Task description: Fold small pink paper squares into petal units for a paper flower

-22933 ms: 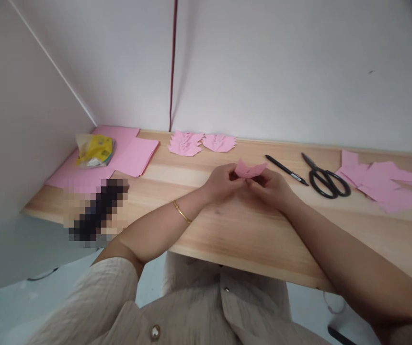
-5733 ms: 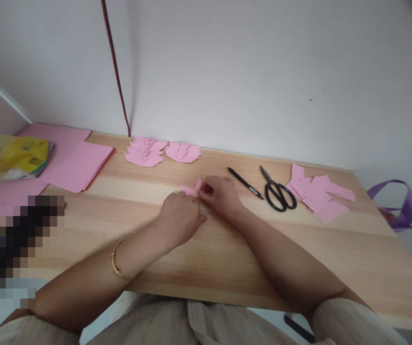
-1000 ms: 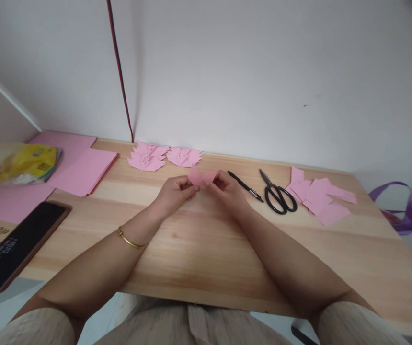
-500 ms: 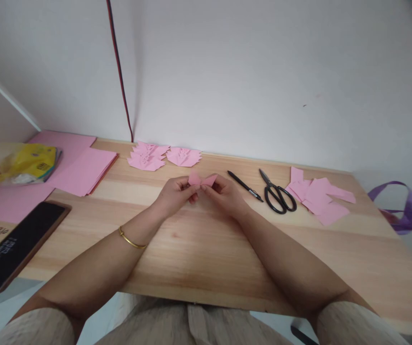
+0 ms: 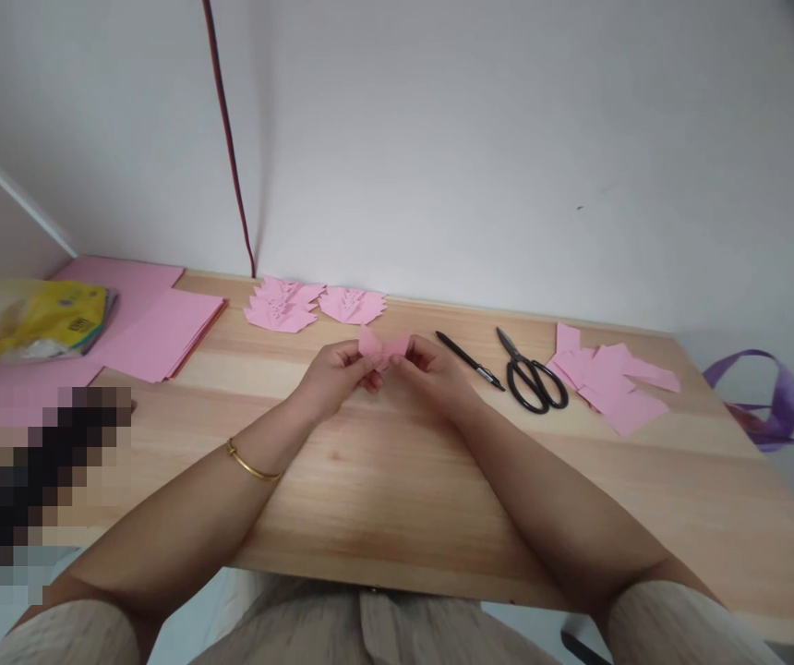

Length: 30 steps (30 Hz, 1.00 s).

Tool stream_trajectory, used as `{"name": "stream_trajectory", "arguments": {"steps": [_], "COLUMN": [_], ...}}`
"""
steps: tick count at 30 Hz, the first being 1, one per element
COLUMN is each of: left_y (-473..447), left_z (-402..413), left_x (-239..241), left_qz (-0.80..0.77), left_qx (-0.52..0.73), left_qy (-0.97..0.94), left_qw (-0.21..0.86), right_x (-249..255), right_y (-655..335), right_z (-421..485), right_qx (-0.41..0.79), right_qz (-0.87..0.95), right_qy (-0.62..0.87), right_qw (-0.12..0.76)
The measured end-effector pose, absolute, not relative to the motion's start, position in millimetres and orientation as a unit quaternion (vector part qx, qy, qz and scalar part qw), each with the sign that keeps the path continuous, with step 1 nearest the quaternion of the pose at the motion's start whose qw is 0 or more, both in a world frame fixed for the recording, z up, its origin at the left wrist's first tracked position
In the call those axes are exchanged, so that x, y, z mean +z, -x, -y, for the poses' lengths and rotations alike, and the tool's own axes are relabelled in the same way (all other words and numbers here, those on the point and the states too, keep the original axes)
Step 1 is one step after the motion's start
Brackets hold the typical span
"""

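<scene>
Between my two hands is a small piece of folded pink paper [image 5: 384, 347], held up over the middle of the wooden table. My left hand [image 5: 336, 374] pinches its left side between thumb and fingers. At its right side my right hand [image 5: 433, 371] grips the paper in the same way, thumb toward me. The fingers hide the lower part of the folds. Behind my hands, near the wall, lie folded pink paper pieces [image 5: 282, 305] in a cluster, with another folded cluster [image 5: 351, 305] beside them.
A black pen [image 5: 470, 360] and black-handled scissors [image 5: 532, 374] lie right of my hands. Farther right are pink paper scraps [image 5: 611, 379] and a purple ribbon [image 5: 777, 406]. Leftward sit stacked pink sheets [image 5: 162, 332], a yellow bag [image 5: 57, 319] and a pixelated dark object [image 5: 37, 471].
The folded paper has shifted in my fingers, its right flap now lying lower and flatter. Both hands keep their grip in nearly the same place. The view has turned slightly.
</scene>
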<state>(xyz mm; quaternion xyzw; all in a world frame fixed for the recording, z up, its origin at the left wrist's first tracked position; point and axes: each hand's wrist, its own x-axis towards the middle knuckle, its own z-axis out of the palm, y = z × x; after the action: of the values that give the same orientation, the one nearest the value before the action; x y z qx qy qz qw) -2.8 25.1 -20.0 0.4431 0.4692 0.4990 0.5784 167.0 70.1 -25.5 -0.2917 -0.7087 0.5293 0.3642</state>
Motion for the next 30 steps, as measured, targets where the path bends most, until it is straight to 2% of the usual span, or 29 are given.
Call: {"name": "stream_trajectory", "arguments": {"steps": [13, 24, 30], "left_y": [2.3, 4.2, 2.2], "left_z": [-23.7, -20.8, -21.1], "left_x": [-17.6, -15.3, -12.4], "left_qz": [-0.475, -0.513, -0.498], "left_qx": [0.491, 0.437, 0.458], "left_qy": [-0.476, -0.558, -0.565], "left_qw": [0.554, 0.484, 0.472], "right_x": [-23.5, -22.0, -25.0], "right_y": [-168.0, -165.8, -165.2], "right_z": [-69.6, -65.2, -65.6], "right_qx": [0.512, 0.556, 0.556], "right_qz": [0.723, 0.689, 0.688], "right_qy": [0.295, 0.311, 0.31], "right_qw": [0.359, 0.344, 0.349]}}
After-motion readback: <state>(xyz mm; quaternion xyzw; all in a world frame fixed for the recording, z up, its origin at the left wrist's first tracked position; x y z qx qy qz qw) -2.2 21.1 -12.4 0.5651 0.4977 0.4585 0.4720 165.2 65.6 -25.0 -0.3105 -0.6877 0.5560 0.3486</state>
